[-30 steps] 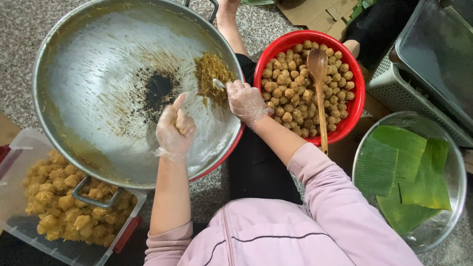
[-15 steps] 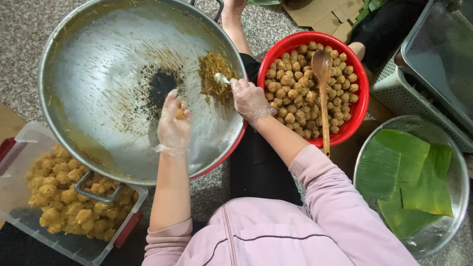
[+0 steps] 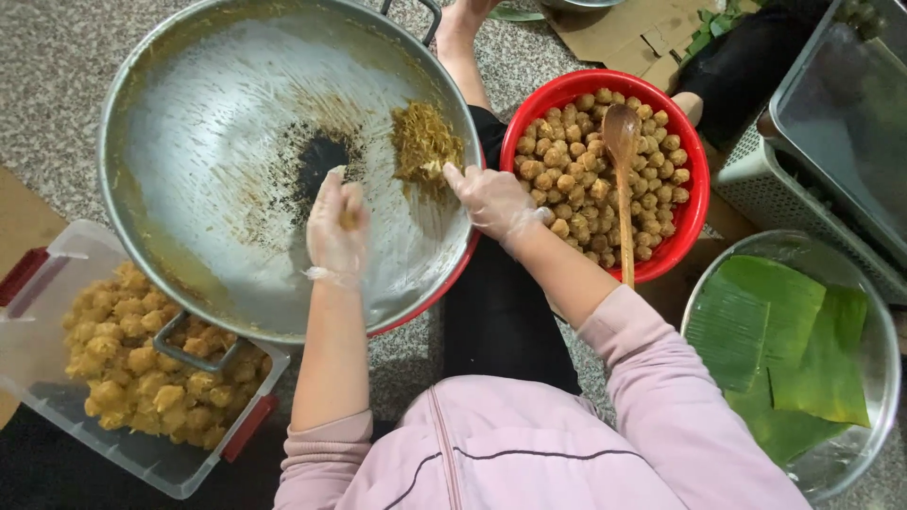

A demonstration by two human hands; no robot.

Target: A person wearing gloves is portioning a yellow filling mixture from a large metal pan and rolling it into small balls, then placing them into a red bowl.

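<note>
Since half a second ago, both hands are sitting lower over the wok and the right one is now reaching into the filling heap rather than hovering beside it. Working left to right: the clear plastic tub (image 3: 57,397) of lumpy yellow pieces (image 3: 142,368) is sitting at the far left, tucked partly under the wok's handle, probably so it stays within easy reach. The big metal wok (image 3: 189,113) is resting tilted toward me, which I judge is keeping the remaining brown filling (image 3: 422,142) gathered on its right slope, next to a dark scorched patch (image 3: 316,165). My left hand (image 3: 337,227), gloved in thin plastic, is curling loosely closed around a small yellowish lump held between fingers and palm, thumb side up, apparently being shaped over the wok so crumbs are falling back in. My right hand (image 3: 491,200), also gloved, is pinching at the lower edge of the filling with extended fingertips; I cannot tell whether it is gripping a small utensil or just the paste. Further right, the red bowl (image 3: 694,203) is holding finished brown balls (image 3: 576,179) with a wooden spoon (image 3: 624,170) lying across them, handle toward me. At the far right, a steel basin (image 3: 883,416) is holding folded green banana leaves (image 3: 775,349).
</note>
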